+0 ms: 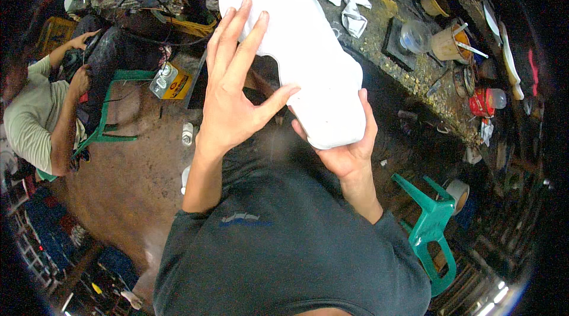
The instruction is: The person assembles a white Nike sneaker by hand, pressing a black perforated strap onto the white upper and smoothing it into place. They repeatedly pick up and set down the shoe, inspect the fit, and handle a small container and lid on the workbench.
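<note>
A large, smooth white piece (pixel 317 61), long and curved with a notch in its left edge, is held up before my chest. Its exact kind I cannot make out. My right hand (pixel 349 159) cups the near end from below, thumb on one side and fingertips on the other. Against its left side rests my left hand (pixel 234 88), fingers stretched and spread over the surface, thumb touching the edge below the notch. The far end runs up to the top of the view.
A cluttered workbench (pixel 394 82) runs along the right, bearing white rags (pixel 349 5), a stained tub (pixel 448 44) and a red container (pixel 481 102). A green plastic stool (pixel 432 221) stands at lower right. Leftward, another person (pixel 41 111) sits near a metal can (pixel 172 82).
</note>
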`<control>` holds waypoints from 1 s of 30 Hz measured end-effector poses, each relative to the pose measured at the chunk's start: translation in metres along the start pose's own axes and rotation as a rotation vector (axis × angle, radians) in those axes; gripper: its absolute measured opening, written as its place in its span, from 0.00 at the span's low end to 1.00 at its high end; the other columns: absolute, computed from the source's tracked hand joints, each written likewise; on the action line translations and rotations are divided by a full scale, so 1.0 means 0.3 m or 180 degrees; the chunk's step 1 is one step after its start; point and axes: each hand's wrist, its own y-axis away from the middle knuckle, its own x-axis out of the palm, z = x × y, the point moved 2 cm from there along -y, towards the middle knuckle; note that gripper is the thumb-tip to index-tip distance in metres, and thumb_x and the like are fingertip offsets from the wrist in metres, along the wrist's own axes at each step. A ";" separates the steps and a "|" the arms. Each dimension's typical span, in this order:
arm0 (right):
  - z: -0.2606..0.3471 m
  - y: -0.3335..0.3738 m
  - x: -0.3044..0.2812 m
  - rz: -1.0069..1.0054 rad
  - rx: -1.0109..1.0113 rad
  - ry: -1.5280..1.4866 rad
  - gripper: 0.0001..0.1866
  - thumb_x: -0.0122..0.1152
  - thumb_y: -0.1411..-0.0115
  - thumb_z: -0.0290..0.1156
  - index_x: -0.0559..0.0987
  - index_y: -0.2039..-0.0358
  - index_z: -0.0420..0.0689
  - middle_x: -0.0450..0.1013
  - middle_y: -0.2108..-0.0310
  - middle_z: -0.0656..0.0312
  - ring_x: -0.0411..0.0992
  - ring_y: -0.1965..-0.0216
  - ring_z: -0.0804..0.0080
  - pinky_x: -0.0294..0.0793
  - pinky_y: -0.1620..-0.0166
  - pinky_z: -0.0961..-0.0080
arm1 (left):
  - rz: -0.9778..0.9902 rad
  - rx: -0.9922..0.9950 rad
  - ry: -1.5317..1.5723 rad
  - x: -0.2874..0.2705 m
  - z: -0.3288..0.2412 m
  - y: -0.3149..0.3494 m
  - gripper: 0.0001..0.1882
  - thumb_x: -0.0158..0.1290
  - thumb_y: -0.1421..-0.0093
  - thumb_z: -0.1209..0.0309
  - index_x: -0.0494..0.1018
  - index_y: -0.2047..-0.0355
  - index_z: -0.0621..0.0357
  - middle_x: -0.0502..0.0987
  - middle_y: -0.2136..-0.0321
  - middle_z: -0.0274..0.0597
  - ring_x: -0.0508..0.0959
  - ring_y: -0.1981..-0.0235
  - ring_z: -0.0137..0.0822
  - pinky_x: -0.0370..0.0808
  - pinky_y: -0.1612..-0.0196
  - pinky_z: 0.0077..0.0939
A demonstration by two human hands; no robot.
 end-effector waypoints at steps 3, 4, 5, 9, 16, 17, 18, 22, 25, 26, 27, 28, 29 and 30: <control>0.000 -0.003 0.018 0.0127 0.0029 -0.0198 0.39 0.52 0.30 0.64 0.67 0.27 0.51 0.69 0.31 0.49 0.69 0.33 0.42 0.70 0.36 0.28 | 0.0194 0.0079 -0.0118 -0.002 -0.042 0.005 0.51 0.74 0.51 0.61 0.66 0.27 0.55 0.58 0.23 0.54 0.56 0.23 0.57 0.54 0.24 0.53; 0.001 -0.004 0.019 0.0025 -0.0018 -0.0146 0.39 0.53 0.29 0.63 0.66 0.27 0.52 0.69 0.31 0.49 0.70 0.33 0.42 0.71 0.37 0.27 | 0.0227 0.0093 -0.0174 -0.001 -0.053 0.005 0.51 0.74 0.51 0.62 0.66 0.27 0.55 0.58 0.23 0.54 0.56 0.23 0.57 0.54 0.24 0.53; 0.002 -0.005 0.024 0.0102 0.0008 -0.0175 0.39 0.53 0.29 0.62 0.65 0.26 0.53 0.69 0.31 0.50 0.70 0.33 0.42 0.72 0.39 0.26 | 0.0221 0.0090 -0.0137 -0.002 -0.059 0.004 0.50 0.74 0.51 0.62 0.66 0.27 0.55 0.58 0.23 0.55 0.56 0.23 0.57 0.53 0.24 0.53; 0.005 -0.007 0.032 0.0069 0.0100 -0.0233 0.40 0.53 0.29 0.63 0.64 0.25 0.52 0.68 0.31 0.46 0.69 0.34 0.36 0.74 0.39 0.27 | 0.0158 0.0166 -0.0202 -0.001 -0.045 0.013 0.48 0.72 0.48 0.62 0.67 0.28 0.55 0.59 0.24 0.56 0.57 0.23 0.57 0.54 0.24 0.53; 0.018 -0.007 0.042 0.0254 0.0232 -0.0455 0.42 0.51 0.29 0.64 0.64 0.25 0.48 0.66 0.30 0.40 0.67 0.34 0.27 0.74 0.39 0.30 | -0.1087 -0.0950 0.0542 0.073 0.346 0.179 0.40 0.57 0.28 0.59 0.55 0.24 0.66 0.60 0.27 0.61 0.60 0.26 0.57 0.58 0.26 0.49; 0.021 -0.009 0.043 0.0321 0.0250 -0.0579 0.41 0.51 0.29 0.63 0.64 0.25 0.49 0.67 0.31 0.41 0.69 0.36 0.26 0.75 0.41 0.28 | -0.0816 -0.1345 0.0198 0.094 0.437 0.246 0.39 0.52 0.25 0.54 0.54 0.24 0.66 0.59 0.27 0.62 0.60 0.26 0.56 0.57 0.25 0.47; 0.025 -0.011 0.043 0.0315 0.0201 -0.0471 0.42 0.51 0.29 0.64 0.64 0.25 0.47 0.66 0.30 0.40 0.66 0.34 0.27 0.74 0.39 0.30 | -0.0608 -0.1560 -0.0198 0.116 0.526 0.323 0.39 0.47 0.23 0.50 0.54 0.24 0.66 0.58 0.26 0.62 0.60 0.25 0.55 0.55 0.25 0.46; 0.034 -0.026 0.052 0.0611 0.0112 -0.0363 0.44 0.52 0.29 0.64 0.63 0.25 0.44 0.63 0.29 0.38 0.62 0.29 0.30 0.73 0.35 0.35 | -0.0131 -0.3816 0.1399 0.203 0.743 0.807 0.44 0.39 0.23 0.40 0.53 0.23 0.65 0.59 0.25 0.57 0.61 0.25 0.50 0.55 0.24 0.41; 0.040 -0.044 0.056 0.0635 -0.0011 -0.0321 0.43 0.52 0.28 0.64 0.63 0.25 0.44 0.63 0.29 0.39 0.62 0.30 0.30 0.73 0.36 0.33 | 0.0067 -0.5001 0.3146 0.211 0.703 1.081 0.44 0.42 0.25 0.40 0.54 0.23 0.63 0.61 0.25 0.52 0.61 0.25 0.49 0.54 0.24 0.39; 0.042 -0.048 0.057 0.0642 -0.0031 -0.0282 0.43 0.52 0.28 0.63 0.63 0.25 0.44 0.64 0.29 0.40 0.63 0.30 0.29 0.74 0.36 0.33 | 0.0115 -0.4835 0.3359 0.195 0.661 1.107 0.44 0.44 0.26 0.41 0.55 0.23 0.63 0.61 0.25 0.51 0.61 0.25 0.49 0.54 0.24 0.40; 0.044 -0.053 0.056 0.0491 -0.0171 -0.0114 0.43 0.52 0.28 0.63 0.63 0.26 0.45 0.64 0.29 0.41 0.63 0.30 0.30 0.74 0.37 0.32 | 0.0034 -0.4908 0.3412 0.177 0.618 1.099 0.44 0.47 0.27 0.42 0.56 0.24 0.62 0.62 0.25 0.50 0.61 0.25 0.49 0.54 0.24 0.41; 0.048 -0.057 0.056 0.0363 -0.0314 0.0074 0.42 0.52 0.28 0.63 0.64 0.26 0.45 0.65 0.29 0.42 0.64 0.31 0.31 0.74 0.38 0.31 | 0.0158 -0.4271 0.3157 0.153 0.572 1.044 0.43 0.49 0.29 0.44 0.59 0.25 0.62 0.64 0.26 0.51 0.62 0.26 0.50 0.54 0.23 0.42; 0.049 -0.059 0.060 0.0402 -0.0411 0.0131 0.42 0.52 0.28 0.63 0.64 0.26 0.45 0.65 0.29 0.43 0.65 0.31 0.32 0.74 0.38 0.30 | 0.0160 -0.3887 0.2741 0.109 0.505 0.984 0.42 0.50 0.31 0.46 0.61 0.26 0.62 0.65 0.27 0.51 0.63 0.26 0.51 0.54 0.23 0.44; 0.050 -0.061 0.060 0.0287 -0.0468 0.0240 0.41 0.54 0.29 0.60 0.64 0.26 0.45 0.66 0.30 0.44 0.67 0.32 0.35 0.75 0.40 0.28 | 0.0153 -0.3503 0.2324 0.053 0.436 0.905 0.41 0.52 0.33 0.48 0.64 0.28 0.62 0.67 0.28 0.52 0.64 0.26 0.51 0.54 0.23 0.46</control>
